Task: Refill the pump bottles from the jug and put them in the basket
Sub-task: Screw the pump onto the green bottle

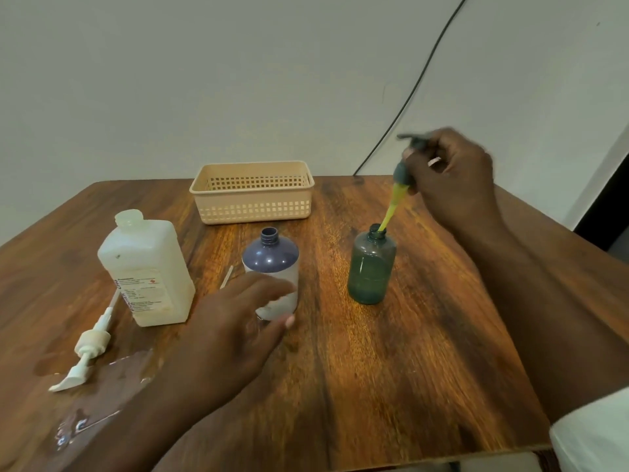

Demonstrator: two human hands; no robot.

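Observation:
A green see-through bottle (370, 267) stands uncapped right of centre on the wooden table (391, 369). My right hand (452, 178) is shut on its grey pump head (408, 158), lifted above it, with the yellow-green tube's tip still in the neck. A dark blue bottle (271, 264) with a white label stands open at the centre. My left hand (238, 321) hovers just in front of it, fingers apart, holding nothing. The white jug (146, 264) stands uncapped at the left. A beige slotted basket (252, 192) sits empty at the back.
A white pump head (86, 349) with its tube lies on the table at the left, in front of the jug. A wet patch (102, 386) spreads near it. A black cable (418, 83) runs down the wall behind the table.

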